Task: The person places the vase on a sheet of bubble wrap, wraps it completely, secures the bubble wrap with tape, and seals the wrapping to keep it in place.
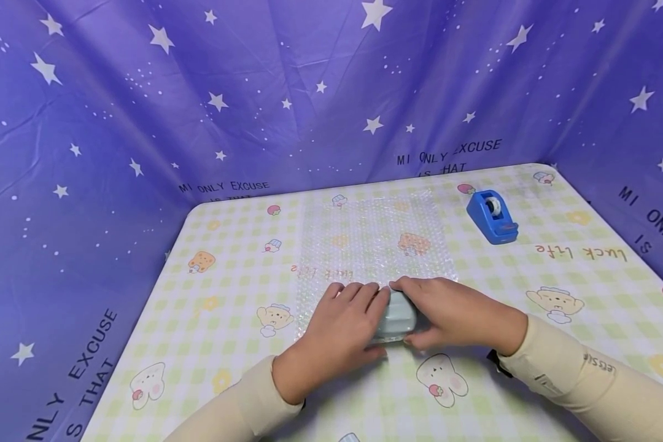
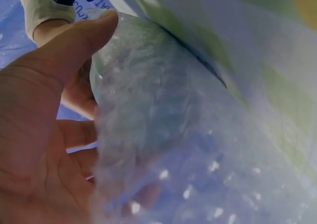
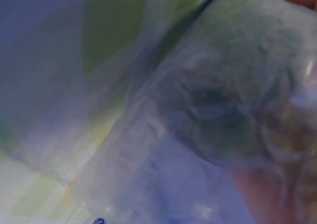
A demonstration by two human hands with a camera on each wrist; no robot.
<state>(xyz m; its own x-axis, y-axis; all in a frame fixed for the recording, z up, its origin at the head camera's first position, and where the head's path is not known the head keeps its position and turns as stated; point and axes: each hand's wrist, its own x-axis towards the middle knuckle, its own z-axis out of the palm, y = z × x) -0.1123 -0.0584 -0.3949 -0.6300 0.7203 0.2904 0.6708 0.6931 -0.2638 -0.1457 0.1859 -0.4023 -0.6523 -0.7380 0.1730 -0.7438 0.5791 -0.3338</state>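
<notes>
Both hands grip a pale blue-green rounded object [image 1: 396, 316] with bubble wrap around it, near the front middle of the table. My left hand [image 1: 345, 319] covers its left side, fingers over the top and thumb low on the near side. On its right side, my right hand [image 1: 447, 313] holds with fingers and thumb spread around the end. The rest of the bubble wrap [image 1: 364, 236] lies flat on the table beyond the hands. Close up in the left wrist view, the wrap [image 2: 148, 95] clouds the object, whose exact kind I cannot tell. The right wrist view is blurred.
A blue tape dispenser [image 1: 493, 218] with a roll stands at the back right of the table. A checked, printed cloth [image 1: 226, 344] covers the table. Purple star-printed curtains [image 1: 309, 92] hang behind and along both sides.
</notes>
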